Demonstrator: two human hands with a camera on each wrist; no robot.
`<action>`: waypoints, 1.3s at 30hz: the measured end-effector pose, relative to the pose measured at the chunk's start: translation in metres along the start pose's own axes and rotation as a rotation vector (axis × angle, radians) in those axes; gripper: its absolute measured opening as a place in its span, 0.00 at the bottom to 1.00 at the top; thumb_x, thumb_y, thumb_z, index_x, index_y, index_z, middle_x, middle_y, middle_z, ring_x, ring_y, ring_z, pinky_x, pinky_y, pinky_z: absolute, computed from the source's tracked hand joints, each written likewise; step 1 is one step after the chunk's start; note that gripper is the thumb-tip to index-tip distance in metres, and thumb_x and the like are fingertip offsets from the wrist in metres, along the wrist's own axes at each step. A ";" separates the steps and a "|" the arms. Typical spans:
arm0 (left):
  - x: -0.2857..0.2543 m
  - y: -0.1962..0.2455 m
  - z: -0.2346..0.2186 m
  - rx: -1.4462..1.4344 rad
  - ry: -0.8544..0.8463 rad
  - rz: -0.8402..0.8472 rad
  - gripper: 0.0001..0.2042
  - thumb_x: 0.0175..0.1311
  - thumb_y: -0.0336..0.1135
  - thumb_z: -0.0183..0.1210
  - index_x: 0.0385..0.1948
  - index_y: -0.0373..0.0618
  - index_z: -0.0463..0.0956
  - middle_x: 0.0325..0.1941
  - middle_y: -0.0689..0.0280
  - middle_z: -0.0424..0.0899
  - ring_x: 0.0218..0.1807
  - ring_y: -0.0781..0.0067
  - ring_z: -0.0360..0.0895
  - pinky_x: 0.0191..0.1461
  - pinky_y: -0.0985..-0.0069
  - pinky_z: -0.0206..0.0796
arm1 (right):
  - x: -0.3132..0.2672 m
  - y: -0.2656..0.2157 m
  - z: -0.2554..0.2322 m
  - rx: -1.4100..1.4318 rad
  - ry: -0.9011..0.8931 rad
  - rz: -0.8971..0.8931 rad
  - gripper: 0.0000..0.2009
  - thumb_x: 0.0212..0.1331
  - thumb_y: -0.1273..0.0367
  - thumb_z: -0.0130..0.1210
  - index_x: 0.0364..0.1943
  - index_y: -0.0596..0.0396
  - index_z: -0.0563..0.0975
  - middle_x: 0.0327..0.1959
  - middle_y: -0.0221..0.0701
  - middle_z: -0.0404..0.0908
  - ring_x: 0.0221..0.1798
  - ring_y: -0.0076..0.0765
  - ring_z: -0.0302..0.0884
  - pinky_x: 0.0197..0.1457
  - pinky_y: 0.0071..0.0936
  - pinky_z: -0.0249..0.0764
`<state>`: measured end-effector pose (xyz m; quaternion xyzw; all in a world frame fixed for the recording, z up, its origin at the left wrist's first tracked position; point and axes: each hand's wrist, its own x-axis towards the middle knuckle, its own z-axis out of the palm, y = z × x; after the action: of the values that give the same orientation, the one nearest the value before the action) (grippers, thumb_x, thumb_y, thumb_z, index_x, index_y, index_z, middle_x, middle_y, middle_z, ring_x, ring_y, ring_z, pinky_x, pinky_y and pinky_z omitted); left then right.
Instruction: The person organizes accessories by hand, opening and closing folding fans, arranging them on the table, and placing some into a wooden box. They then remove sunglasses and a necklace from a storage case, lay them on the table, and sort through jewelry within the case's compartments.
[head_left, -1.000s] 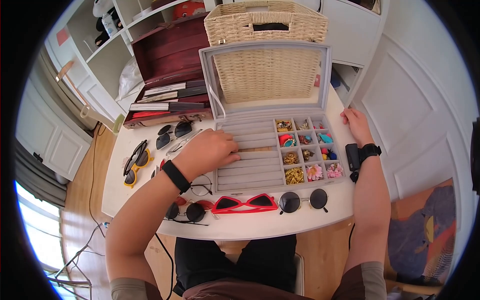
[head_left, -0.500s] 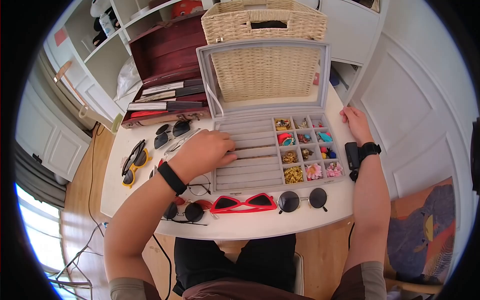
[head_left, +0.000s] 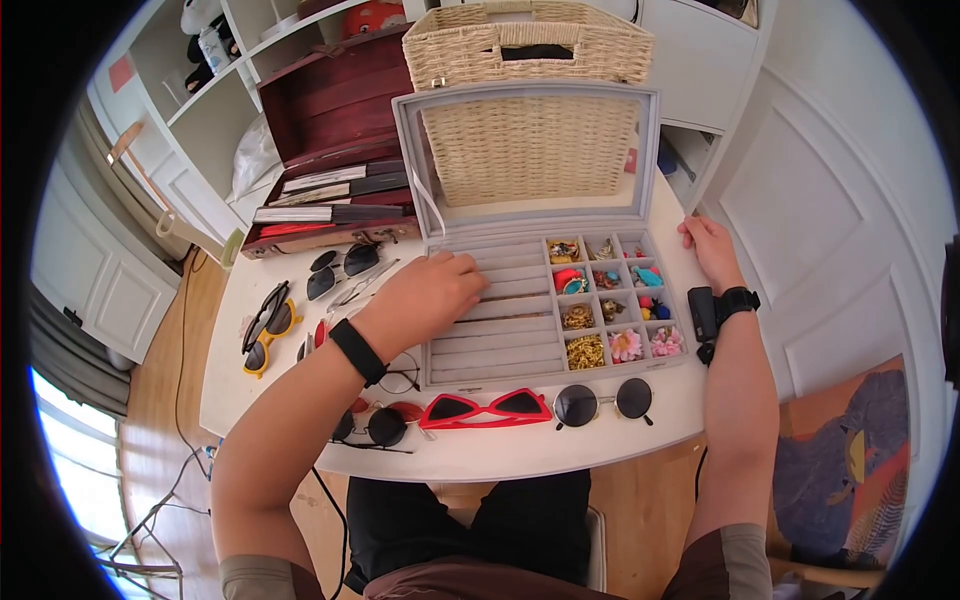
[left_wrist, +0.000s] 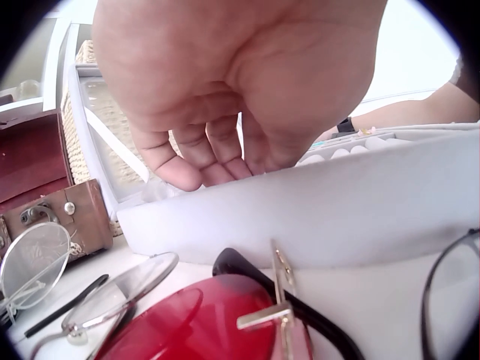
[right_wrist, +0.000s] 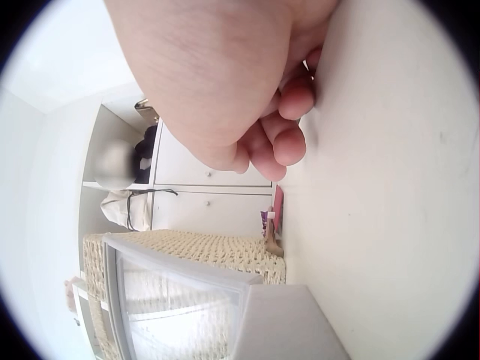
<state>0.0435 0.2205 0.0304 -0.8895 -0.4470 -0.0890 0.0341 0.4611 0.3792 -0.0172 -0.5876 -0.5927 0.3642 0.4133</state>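
Observation:
My left hand (head_left: 427, 295) reaches over the left wall of a grey jewelry box and rests on its padded ring rolls (head_left: 500, 345). In the left wrist view its bent fingers (left_wrist: 180, 171) dip behind the box wall (left_wrist: 315, 210), which hides the tips. Thin brown gaps show between two pairs of rolls to the right of the hand. The box's right half has small compartments with colourful jewelry (head_left: 585, 350); its clear-windowed lid (head_left: 648, 150) stands up. My right hand (head_left: 712, 248) rests on the white table right of the box, fingers loosely curled and holding nothing.
Red-framed sunglasses (head_left: 485, 408) and round dark sunglasses (head_left: 577, 406) lie along the box's front. More eyewear, including yellow-framed sunglasses (head_left: 258, 357), lies at the left. A dark red case (head_left: 330, 235) stands open at the back left; a wicker basket (head_left: 520, 180) stands behind the lid.
A wide brown gap between the rolls has narrowed to two thin lines. My left hand has shifted slightly right and away from me over the rolls. My right hand stays in place.

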 end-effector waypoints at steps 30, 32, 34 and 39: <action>0.017 -0.006 -0.003 -0.091 -0.067 0.028 0.09 0.62 0.36 0.64 0.40 0.44 0.80 0.41 0.62 0.81 0.49 0.55 0.79 0.52 0.61 0.73 | 0.000 0.000 0.001 -0.002 0.006 -0.018 0.15 0.68 0.58 0.53 0.31 0.55 0.81 0.24 0.21 0.75 0.32 0.19 0.68 0.40 0.21 0.63; 0.016 -0.006 -0.002 -0.108 -0.057 0.016 0.09 0.63 0.36 0.63 0.40 0.44 0.80 0.41 0.62 0.81 0.49 0.55 0.79 0.52 0.62 0.73 | 0.000 0.001 0.001 -0.013 0.010 -0.025 0.15 0.68 0.58 0.53 0.31 0.55 0.81 0.24 0.21 0.75 0.32 0.19 0.68 0.40 0.21 0.63; 0.013 -0.005 -0.002 -0.125 -0.044 0.002 0.08 0.64 0.37 0.62 0.40 0.44 0.80 0.41 0.62 0.81 0.49 0.55 0.79 0.52 0.62 0.73 | 0.002 0.001 0.002 0.000 0.000 -0.011 0.15 0.68 0.58 0.52 0.31 0.55 0.81 0.24 0.21 0.75 0.33 0.19 0.68 0.41 0.21 0.63; 0.009 -0.007 -0.005 -0.053 -0.026 -0.075 0.09 0.67 0.37 0.60 0.43 0.46 0.81 0.43 0.63 0.81 0.50 0.57 0.78 0.53 0.62 0.72 | -0.002 -0.002 0.000 -0.012 0.005 -0.014 0.15 0.68 0.59 0.52 0.31 0.55 0.81 0.24 0.21 0.74 0.33 0.20 0.68 0.42 0.21 0.64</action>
<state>0.0423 0.2313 0.0368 -0.8737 -0.4780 -0.0906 0.0011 0.4602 0.3775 -0.0159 -0.5868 -0.5980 0.3560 0.4139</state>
